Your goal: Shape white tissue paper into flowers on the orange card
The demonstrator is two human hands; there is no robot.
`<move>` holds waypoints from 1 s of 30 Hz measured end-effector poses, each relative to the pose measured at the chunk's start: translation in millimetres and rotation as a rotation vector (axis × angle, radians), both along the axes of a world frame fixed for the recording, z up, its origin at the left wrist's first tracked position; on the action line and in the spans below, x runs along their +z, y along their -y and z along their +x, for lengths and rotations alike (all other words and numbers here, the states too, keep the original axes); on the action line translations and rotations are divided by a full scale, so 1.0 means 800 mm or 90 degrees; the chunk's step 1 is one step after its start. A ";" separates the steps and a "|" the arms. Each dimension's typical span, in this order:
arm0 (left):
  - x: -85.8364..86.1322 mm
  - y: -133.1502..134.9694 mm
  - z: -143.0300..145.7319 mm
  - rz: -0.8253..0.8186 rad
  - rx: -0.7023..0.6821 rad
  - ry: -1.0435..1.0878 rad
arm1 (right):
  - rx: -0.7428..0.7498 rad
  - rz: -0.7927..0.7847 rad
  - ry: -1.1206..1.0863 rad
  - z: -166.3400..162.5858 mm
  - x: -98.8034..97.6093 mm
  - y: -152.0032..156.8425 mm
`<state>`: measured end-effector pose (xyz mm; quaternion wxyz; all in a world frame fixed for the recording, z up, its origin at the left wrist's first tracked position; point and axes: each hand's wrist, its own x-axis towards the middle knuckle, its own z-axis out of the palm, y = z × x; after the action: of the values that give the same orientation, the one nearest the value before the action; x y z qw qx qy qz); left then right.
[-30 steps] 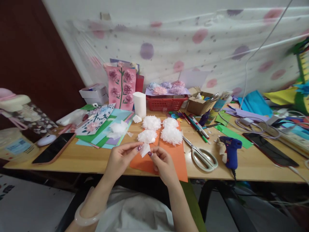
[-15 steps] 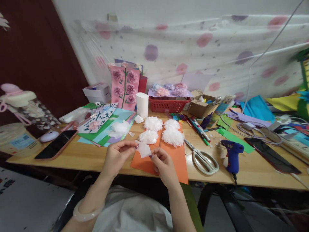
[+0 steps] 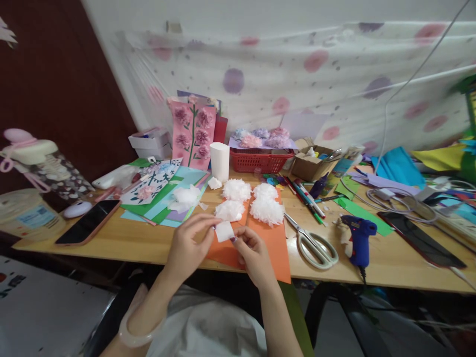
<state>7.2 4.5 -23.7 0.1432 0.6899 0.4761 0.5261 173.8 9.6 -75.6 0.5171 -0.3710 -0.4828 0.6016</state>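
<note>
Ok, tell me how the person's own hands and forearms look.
The left hand and right hand are ungloved, with dark purplish nail polish. A pale, smooth bangle circles the left forearm; the right shows none. No sleeves cover either.

The square point(image 3: 225, 231) is thin, matt white paper; the pompoms point(image 3: 267, 210) are ruffled paper. The scissors point(image 3: 303, 231) have shiny metal blades point(image 3: 292, 221) and smooth handles point(image 3: 323, 267). The tabletop point(image 3: 141, 248) is smooth, faintly glossy wood; the glue gun point(image 3: 360, 244), smooth plastic.

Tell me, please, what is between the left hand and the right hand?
In the head view, a white square is between the left hand and right hand, above the orange paper.
</note>
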 end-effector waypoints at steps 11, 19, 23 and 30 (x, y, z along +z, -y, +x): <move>-0.004 -0.001 -0.001 -0.062 0.013 0.024 | -0.007 -0.024 -0.011 -0.001 0.004 -0.001; 0.001 0.011 0.005 0.082 -0.005 -0.152 | -0.007 -0.021 -0.017 0.000 0.001 -0.002; -0.007 0.006 0.012 -0.006 -0.065 -0.146 | -0.001 -0.018 -0.007 0.000 0.001 -0.001; -0.008 -0.003 0.007 -0.109 0.002 0.028 | -0.003 -0.025 0.009 0.000 0.002 -0.001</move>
<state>13.1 7.1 -30.2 0.2113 0.6626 0.5172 0.4988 174.0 10.2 -74.2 0.5074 -0.3865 -0.4739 0.6070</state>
